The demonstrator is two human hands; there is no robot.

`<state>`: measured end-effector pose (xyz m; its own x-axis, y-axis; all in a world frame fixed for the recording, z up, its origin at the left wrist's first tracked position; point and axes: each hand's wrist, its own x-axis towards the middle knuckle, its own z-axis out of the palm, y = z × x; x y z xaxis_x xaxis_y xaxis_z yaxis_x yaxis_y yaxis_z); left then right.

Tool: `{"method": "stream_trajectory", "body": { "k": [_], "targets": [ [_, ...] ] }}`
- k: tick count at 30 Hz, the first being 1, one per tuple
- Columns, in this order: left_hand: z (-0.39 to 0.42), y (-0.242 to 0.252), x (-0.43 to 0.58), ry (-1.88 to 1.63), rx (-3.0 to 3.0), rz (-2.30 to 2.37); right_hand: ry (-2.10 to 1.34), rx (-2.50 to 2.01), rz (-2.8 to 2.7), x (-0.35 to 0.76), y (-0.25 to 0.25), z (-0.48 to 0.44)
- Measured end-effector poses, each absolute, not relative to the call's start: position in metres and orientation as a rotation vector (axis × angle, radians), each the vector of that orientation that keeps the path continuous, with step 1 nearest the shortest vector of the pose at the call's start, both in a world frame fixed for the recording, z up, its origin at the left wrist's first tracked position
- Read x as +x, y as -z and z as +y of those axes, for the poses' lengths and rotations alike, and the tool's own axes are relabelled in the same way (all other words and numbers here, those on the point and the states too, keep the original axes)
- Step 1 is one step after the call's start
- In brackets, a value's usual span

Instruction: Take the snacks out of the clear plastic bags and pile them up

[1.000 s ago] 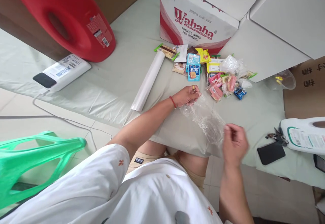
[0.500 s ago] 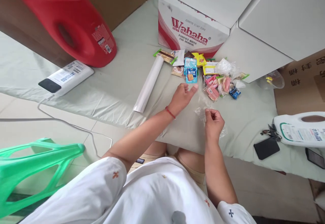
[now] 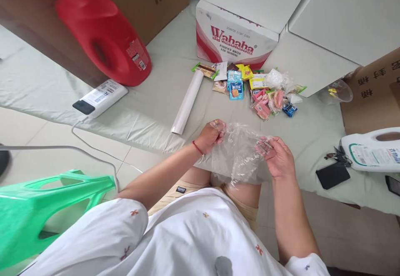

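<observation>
A: What lay at the left of the frame, apart from your hands?

B: At lower left stood a green stool [image 3: 65, 201]. Above it lay a white device [image 3: 104, 96] with a black end, just beside a red jug [image 3: 126, 59]. Farther right, a white roll [image 3: 187, 103] slanted down toward your left hand [image 3: 214, 135].

A: How were your hands set?

B: Your left hand, near the centre, was drawn into a narrow grip on one side of the clear film [image 3: 239, 149]. The film hung crumpled between your two hands, over the cloth edge [image 3: 176, 143]. Your right hand [image 3: 278, 154], right of centre, held the opposite side in loosely curled fingers; whether its fingertips lay inside a fold could not be told.

A: What had just changed?

B: Half a second earlier your left hand was apart from the film and only your right gripped it. Both sides were now held, and the film was spread wider. By judgement, this gave you control of its shape, though its thin layers could cling together.

A: And beyond?

B: The snack packets [image 3: 236, 91] lay above the film, untouched. At far right a white bottle [image 3: 371, 153] lay beside a flat black object [image 3: 333, 176].
</observation>
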<state>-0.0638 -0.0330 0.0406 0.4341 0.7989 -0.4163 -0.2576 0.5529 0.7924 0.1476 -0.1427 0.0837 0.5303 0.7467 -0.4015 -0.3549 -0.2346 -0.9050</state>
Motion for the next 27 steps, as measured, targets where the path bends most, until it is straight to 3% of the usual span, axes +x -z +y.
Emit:
{"method": "stream_trajectory", "body": {
  "k": [7,12,15,18,21,27],
  "targets": [
    [0.004,-0.035,-0.08,-0.546,0.995,1.212,-0.891,-1.85,-0.627,0.207,-0.042,-0.114],
    [0.004,-0.045,-0.089,-1.003,1.542,1.657,-0.84,-1.929,-0.74,0.211,-0.023,-0.09],
    [-0.016,-0.067,-0.085,-1.181,2.005,1.505,-0.852,-1.915,-0.807,0.204,-0.022,-0.086],
    [-0.027,-0.08,-0.067,-0.738,2.397,1.065,-0.857,-1.901,-0.866,0.199,-0.024,-0.089],
    [-0.03,-0.067,-0.052,-0.283,2.554,0.92,-0.83,-1.9,-0.89,0.206,-0.023,-0.096],
    [-0.047,-0.013,-0.068,-0.126,2.58,1.079,-0.732,-1.906,-0.745,0.24,-0.017,-0.118]
  ]
}}
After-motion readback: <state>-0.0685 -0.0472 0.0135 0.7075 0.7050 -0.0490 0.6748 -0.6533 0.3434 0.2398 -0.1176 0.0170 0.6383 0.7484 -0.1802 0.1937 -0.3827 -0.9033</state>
